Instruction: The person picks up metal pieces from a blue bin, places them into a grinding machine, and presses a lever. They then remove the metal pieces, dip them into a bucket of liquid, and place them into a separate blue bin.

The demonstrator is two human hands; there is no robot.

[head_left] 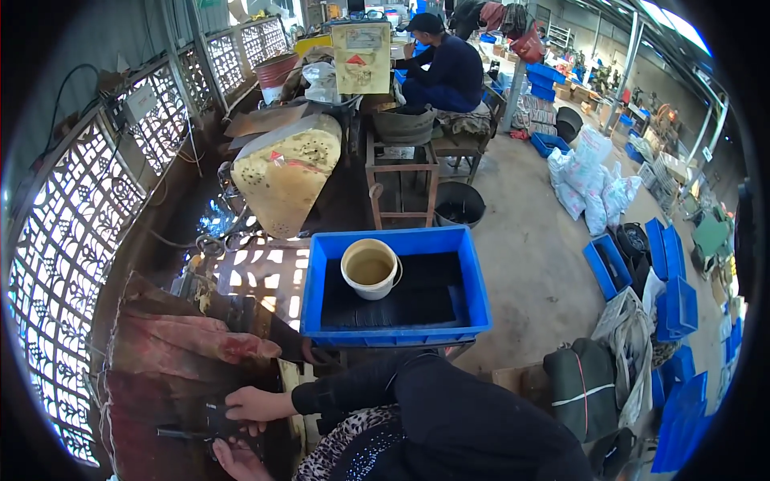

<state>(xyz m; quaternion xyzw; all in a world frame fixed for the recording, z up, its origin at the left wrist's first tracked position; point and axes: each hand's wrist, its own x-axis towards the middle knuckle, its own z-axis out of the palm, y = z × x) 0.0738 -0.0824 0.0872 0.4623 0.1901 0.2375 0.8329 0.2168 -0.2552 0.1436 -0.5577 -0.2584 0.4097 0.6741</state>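
Observation:
At the lower left, my right hand (250, 406) is closed on the edge of a dark, flat, squarish piece (215, 417), its thumb and fingers at the piece's right side. Just below, my left hand (236, 462) is turned palm up, its curled fingers at the lower edge of the same piece. A thin dark bar (178, 434) runs leftward from there; whether it is joined to the piece I cannot tell. Beneath both hands lies a dark, reddish-stained cloth (160, 381) draped over a work surface.
Ahead stands a blue tray (478, 298) of dark liquid, with a white bucket (373, 289) in it. A yellowish machine guard (287, 172) rises beyond. Farther off, a co-worker (443, 68) sits at another machine. White sacks (589, 172) and blue bins (678, 309) are on the right.

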